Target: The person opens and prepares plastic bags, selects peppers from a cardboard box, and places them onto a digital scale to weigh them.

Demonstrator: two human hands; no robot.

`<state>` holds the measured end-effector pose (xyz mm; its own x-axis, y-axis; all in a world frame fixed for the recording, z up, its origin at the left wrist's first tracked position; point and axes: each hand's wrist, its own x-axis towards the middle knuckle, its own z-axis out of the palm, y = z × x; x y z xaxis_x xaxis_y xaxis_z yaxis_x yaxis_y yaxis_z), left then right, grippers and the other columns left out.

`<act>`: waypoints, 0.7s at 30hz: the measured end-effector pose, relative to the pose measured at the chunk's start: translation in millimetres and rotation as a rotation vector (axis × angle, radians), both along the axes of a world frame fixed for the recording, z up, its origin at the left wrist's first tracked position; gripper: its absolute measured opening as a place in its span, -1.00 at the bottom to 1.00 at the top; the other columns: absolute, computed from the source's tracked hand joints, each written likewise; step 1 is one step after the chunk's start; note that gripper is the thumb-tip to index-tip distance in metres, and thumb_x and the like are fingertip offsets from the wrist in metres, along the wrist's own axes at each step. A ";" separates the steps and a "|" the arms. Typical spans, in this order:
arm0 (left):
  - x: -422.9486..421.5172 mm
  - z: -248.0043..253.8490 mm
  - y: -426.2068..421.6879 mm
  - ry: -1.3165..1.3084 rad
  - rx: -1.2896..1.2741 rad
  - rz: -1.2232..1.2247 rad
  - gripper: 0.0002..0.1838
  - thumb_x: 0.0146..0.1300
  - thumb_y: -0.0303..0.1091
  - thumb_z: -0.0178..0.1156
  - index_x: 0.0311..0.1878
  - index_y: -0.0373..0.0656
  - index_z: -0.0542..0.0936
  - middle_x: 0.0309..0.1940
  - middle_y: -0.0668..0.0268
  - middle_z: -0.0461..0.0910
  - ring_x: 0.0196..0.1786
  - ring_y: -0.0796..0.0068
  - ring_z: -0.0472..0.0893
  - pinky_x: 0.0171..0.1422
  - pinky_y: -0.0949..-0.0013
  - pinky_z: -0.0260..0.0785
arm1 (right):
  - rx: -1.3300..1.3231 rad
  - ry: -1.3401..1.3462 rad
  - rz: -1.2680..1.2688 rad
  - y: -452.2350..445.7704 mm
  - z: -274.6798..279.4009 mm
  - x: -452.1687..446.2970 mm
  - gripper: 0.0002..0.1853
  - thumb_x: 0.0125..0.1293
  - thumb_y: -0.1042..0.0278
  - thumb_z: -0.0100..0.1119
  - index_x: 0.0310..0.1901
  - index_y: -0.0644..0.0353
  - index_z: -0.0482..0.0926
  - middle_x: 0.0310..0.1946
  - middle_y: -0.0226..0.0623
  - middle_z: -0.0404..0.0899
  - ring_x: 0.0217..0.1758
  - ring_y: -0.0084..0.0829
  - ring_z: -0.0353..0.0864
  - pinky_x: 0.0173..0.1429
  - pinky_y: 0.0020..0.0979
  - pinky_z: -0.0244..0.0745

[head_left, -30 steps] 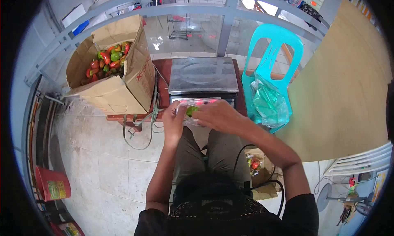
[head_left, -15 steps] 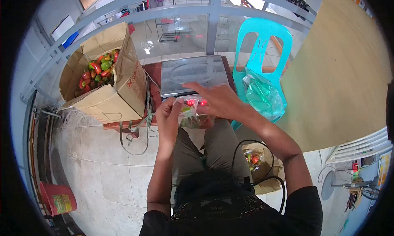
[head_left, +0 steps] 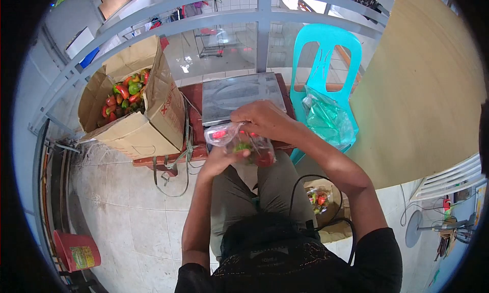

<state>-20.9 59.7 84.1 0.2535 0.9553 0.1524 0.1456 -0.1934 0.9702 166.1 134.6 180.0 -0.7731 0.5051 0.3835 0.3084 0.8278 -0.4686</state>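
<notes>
Red table (head_left: 195, 95) — box (head_left: 160, 125) of peppers (head_left: 124, 96) atop; hands (head_left: 262, 116) (head_left: 222, 160) hold clear pepper bag (head_left: 259, 144).

Plastic bag (head_left: 256, 144), centre: clear, see-through — green pepper (head_left: 241, 147) and red contents showing. Scale (head_left: 229, 99): grey top, glowing red digits (head_left: 219, 134). Table (head_left: 194, 95): dark red. Left: carton (head_left: 135, 136) brown, red print; peppers (head_left: 124, 95) inside mixed red, green, orange. Right: chair (head_left: 331, 35) turquoise, bundle (head_left: 327, 122) green; panel (head_left: 417, 94) pale tan. Near: trousers (head_left: 277, 186) olive-grey, shirt (head_left: 374, 260) black. Near left: bin (head_left: 61, 244) red — yellow-green label (head_left: 83, 257). Floor (head_left: 145, 199): off-white, tile grid.
</notes>
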 end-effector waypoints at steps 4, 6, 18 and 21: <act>29.7 4.1 19.3 -0.114 -0.008 -0.073 -0.70 0.37 -0.26 0.23 -0.01 -0.32 0.57 -0.16 0.31 0.63 -0.03 0.56 0.54 0.14 0.43 0.34 | 0.032 0.066 -0.086 5.5 1.9 10.1 -0.78 0.13 0.30 0.26 -0.27 0.24 0.52 -0.40 -0.13 0.53 -0.26 -0.05 0.59 -0.23 -0.13 0.39; 34.4 8.4 27.2 0.079 0.129 -0.045 -0.72 0.40 -0.26 0.21 -0.03 -0.31 0.58 -0.19 0.32 0.63 -0.07 0.60 0.53 0.08 0.46 0.35 | -0.015 0.182 -0.197 15.1 4.7 29.0 -0.73 0.15 0.22 0.30 -0.23 0.21 0.52 -0.33 -0.20 0.54 -0.19 -0.12 0.59 -0.14 -0.14 0.40; 45.7 54.5 31.8 0.090 0.205 0.136 -0.78 0.30 -0.31 0.29 -0.21 -0.31 0.61 -0.41 0.37 0.61 -0.28 0.64 0.51 -0.16 0.45 0.39 | -1.034 0.465 0.102 -25.7 -94.7 22.2 -0.53 0.25 0.22 0.36 0.14 0.23 0.52 0.06 -0.30 0.60 0.03 -0.54 0.54 0.09 -0.43 0.44; 31.3 84.0 44.7 0.309 0.309 0.114 -0.81 0.24 -0.34 0.32 -0.23 -0.28 0.60 -0.43 0.35 0.61 -0.36 0.59 0.52 -0.27 0.43 0.39 | -0.941 0.454 0.076 -23.3 -96.1 14.5 -0.68 0.33 0.23 0.26 0.00 0.27 0.61 -0.11 -0.33 0.69 -0.06 -0.58 0.58 0.06 -0.45 0.46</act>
